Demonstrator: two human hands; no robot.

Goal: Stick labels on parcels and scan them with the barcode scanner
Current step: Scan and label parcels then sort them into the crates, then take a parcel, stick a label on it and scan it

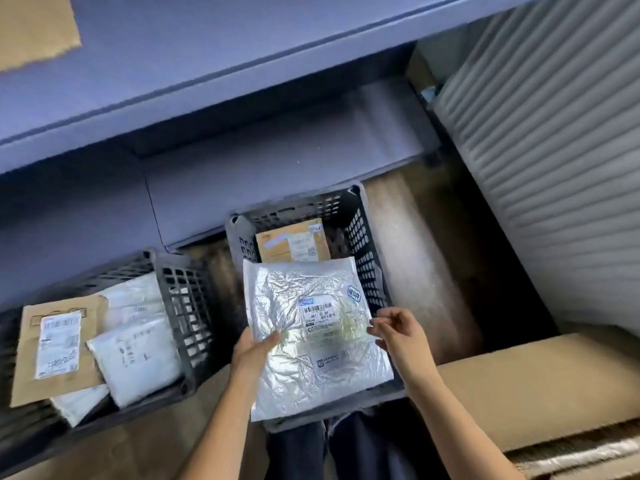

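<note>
A crinkled silver foil parcel (294, 368) with a white barcode label (320, 315) is held flat over a dark plastic crate (363, 244). My left hand (254, 351) grips the parcel's left edge, thumb on top. My right hand (398, 332) is at the parcel's right edge, its fingertips pinching there beside the label. A brown cardboard parcel (291, 244) with a label lies in the crate beneath. No barcode scanner is in view.
A second dark crate (187, 306) at the left holds a brown envelope (59, 348) with a label and white padded mailers (138, 358). Blue shelving (242, 98) runs across the back. A cardboard box (540, 386) sits at the right, below a white ribbed shutter (554, 168).
</note>
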